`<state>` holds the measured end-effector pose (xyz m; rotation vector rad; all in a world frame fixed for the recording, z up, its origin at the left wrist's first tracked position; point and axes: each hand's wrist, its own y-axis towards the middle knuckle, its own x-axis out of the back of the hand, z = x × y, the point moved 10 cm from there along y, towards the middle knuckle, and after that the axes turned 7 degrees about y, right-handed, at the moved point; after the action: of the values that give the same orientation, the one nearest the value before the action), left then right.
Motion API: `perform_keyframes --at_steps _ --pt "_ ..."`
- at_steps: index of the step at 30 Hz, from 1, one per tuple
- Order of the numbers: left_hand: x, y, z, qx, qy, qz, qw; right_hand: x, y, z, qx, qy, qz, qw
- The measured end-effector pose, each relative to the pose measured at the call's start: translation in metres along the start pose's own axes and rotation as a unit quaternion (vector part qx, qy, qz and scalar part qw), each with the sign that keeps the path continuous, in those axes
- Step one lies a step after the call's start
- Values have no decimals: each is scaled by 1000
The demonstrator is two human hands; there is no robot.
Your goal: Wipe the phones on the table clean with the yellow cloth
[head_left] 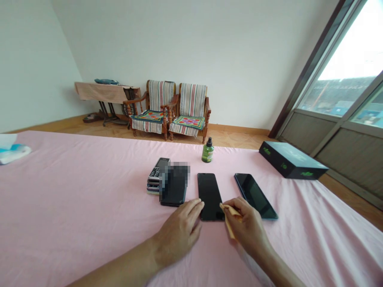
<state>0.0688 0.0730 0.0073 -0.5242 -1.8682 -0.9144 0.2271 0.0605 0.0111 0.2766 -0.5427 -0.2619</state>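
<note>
A black smartphone (210, 195) lies face up on the pink bedsheet, between my two hands. My left hand (182, 223) is closed with its fingers together, and its fingertips hold the phone's lower left edge. In my right hand (247, 223) a yellow cloth (231, 227) is pinched and bunched, touching the phone's lower right edge. Just beyond my right hand lies another dark smartphone (255, 195), tilted slightly. To the left, a black phone (175, 189), partly blurred out, lies beside a stack of keypad phones (155, 175).
A green spray bottle (208, 150) stands behind the phones. A black box (291, 159) with green lettering sits at the far right edge of the bed. At the far left is a white and blue packet (14, 153). Two wooden chairs (170, 105) stand by the wall.
</note>
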Motion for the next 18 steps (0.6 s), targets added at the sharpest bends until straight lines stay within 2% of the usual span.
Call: perform_keyframes --at_steps 3,6,11,14,18 --pt "4 -1 -3 -11 -26 -13 1000 -10 3 4 -14 33 2 999" --pt "5 -1 -2 -12 -53 -17 998 -11 5 1 -47 91 -12 995" --pt "7 -1 -1 -5 -94 -2 996 -11 1 -9 -137 228 -26 964" --pt "9 0 -3 -4 -106 9 994 -15 -2 1 -146 256 -18 955" --pt "13 2 1 18 -96 4 995 -22 -6 27 -121 249 -1 961"
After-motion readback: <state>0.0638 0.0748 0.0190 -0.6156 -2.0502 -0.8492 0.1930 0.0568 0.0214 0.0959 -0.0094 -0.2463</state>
